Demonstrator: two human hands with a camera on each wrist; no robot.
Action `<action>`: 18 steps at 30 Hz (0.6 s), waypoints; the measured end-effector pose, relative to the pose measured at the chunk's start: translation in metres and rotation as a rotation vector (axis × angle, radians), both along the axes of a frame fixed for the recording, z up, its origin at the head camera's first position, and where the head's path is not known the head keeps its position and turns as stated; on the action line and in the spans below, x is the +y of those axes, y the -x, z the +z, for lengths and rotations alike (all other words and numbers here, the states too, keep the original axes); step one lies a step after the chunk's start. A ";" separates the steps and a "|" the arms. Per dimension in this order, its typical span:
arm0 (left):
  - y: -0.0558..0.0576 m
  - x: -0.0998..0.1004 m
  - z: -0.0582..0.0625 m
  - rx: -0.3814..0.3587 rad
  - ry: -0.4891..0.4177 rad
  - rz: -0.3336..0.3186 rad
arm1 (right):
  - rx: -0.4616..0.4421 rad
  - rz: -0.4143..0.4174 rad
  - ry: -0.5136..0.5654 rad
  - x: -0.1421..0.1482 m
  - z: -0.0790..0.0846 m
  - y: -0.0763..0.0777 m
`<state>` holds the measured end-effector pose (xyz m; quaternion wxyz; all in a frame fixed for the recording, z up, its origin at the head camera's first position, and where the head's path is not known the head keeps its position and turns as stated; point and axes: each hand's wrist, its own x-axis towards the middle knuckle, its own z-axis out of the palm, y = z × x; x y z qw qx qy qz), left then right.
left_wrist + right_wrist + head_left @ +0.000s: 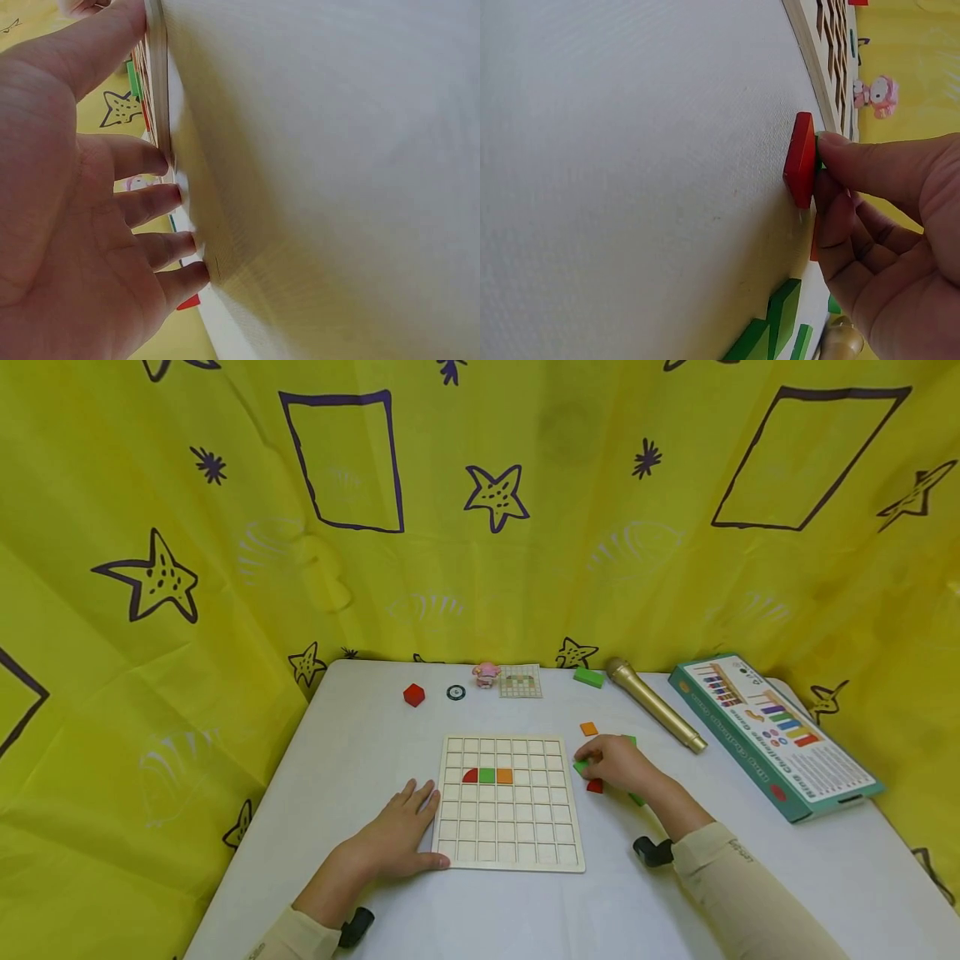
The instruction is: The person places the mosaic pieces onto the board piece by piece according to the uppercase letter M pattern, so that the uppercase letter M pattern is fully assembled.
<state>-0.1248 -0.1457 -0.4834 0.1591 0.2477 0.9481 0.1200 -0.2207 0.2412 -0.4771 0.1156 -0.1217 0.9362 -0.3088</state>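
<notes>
A pale wooden grid board point(517, 852) lies on the white table. In one of its rows sit a red rounded tile point(470, 776), a green square tile point(487, 775) and an orange square tile point(505, 776), side by side. My left hand point(397, 835) rests at the board's left edge, fingers spread and thumb by the near corner. To the right of the board, my right hand point(618, 764) pinches a green tile point(581, 767) between thumb and fingers, which hide most of it. A loose red tile point(801, 161) lies close beside those fingertips.
An orange tile point(588, 728) and several green tiles point(782, 315) lie around the right hand. Farther back are a red polyhedron point(414, 695), a round disc point(456, 692), a pink figurine point(486, 674), a grid card point(531, 692), a green block point(588, 677), a gold microphone point(656, 706) and a game box point(780, 735).
</notes>
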 end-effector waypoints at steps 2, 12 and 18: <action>0.000 0.000 0.000 -0.001 0.001 0.001 | -0.003 0.008 -0.016 -0.001 0.001 0.000; 0.000 0.001 0.000 -0.008 0.009 0.008 | -0.002 0.037 -0.072 -0.005 0.004 0.002; 0.000 0.002 -0.002 -0.009 0.015 0.014 | -0.004 0.043 -0.069 -0.003 0.002 0.002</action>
